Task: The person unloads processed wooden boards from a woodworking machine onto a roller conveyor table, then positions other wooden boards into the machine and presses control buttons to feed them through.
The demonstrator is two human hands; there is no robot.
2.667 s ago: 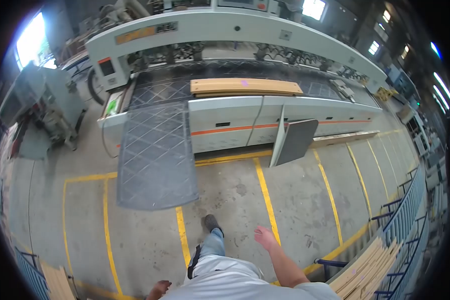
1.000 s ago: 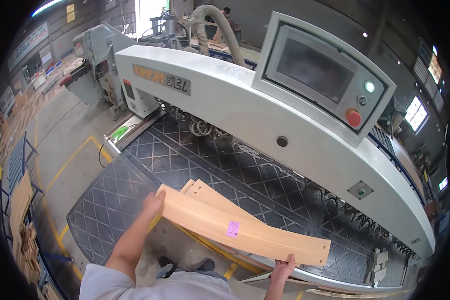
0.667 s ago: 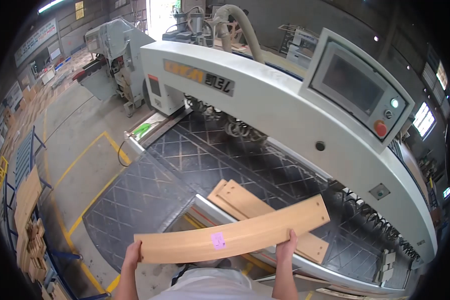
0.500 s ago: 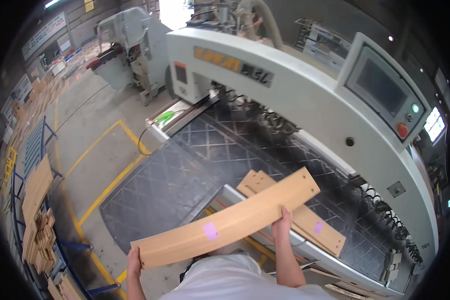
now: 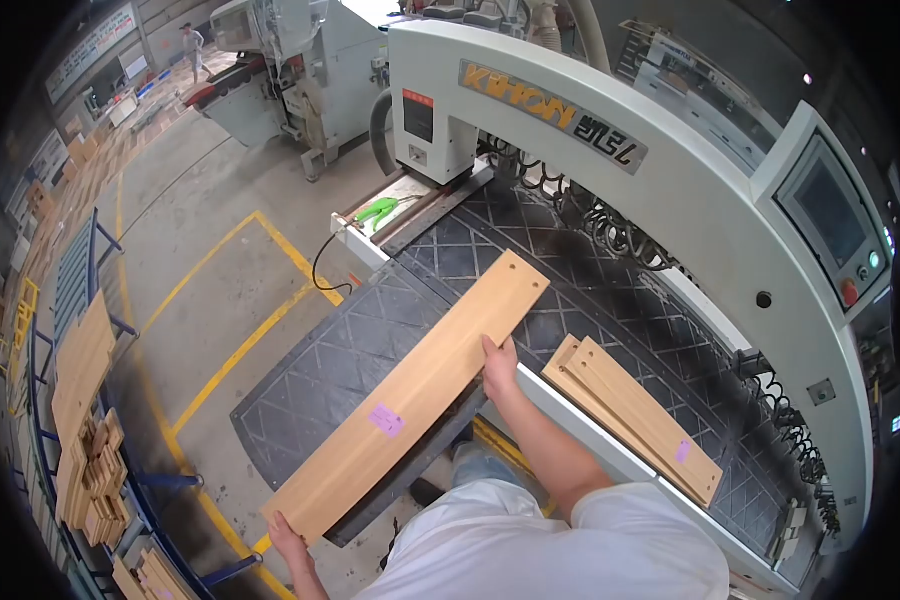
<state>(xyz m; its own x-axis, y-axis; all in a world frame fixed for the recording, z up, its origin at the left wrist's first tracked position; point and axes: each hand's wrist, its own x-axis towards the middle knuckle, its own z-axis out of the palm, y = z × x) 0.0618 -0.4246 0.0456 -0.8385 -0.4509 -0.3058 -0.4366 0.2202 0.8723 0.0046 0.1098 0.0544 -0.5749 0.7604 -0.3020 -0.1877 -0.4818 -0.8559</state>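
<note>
Between my hands is a long wooden board [image 5: 420, 385] with two holes at its far end and a pink paper label [image 5: 386, 420] on its face. My left hand [image 5: 289, 537] grips the near lower end. Farther up the right edge, my right hand [image 5: 499, 362] is closed on the board. It slants over the dark machine table, far end up and to the right. To the right, two wooden boards [image 5: 630, 415] lie stacked on the table, the top one with a pink label.
A large white machine [image 5: 580, 105] with a control screen [image 5: 825, 205] arches over the dark table [image 5: 300, 395]. A green tool [image 5: 378, 211] rests on its left rail. Stacked wooden pieces [image 5: 95, 470] sit on a blue rack at left. A person [image 5: 192, 52] stands far off.
The held board has swung to a steeper slant, its far end moving left and up, off the stacked boards. My view has turned to the left.
</note>
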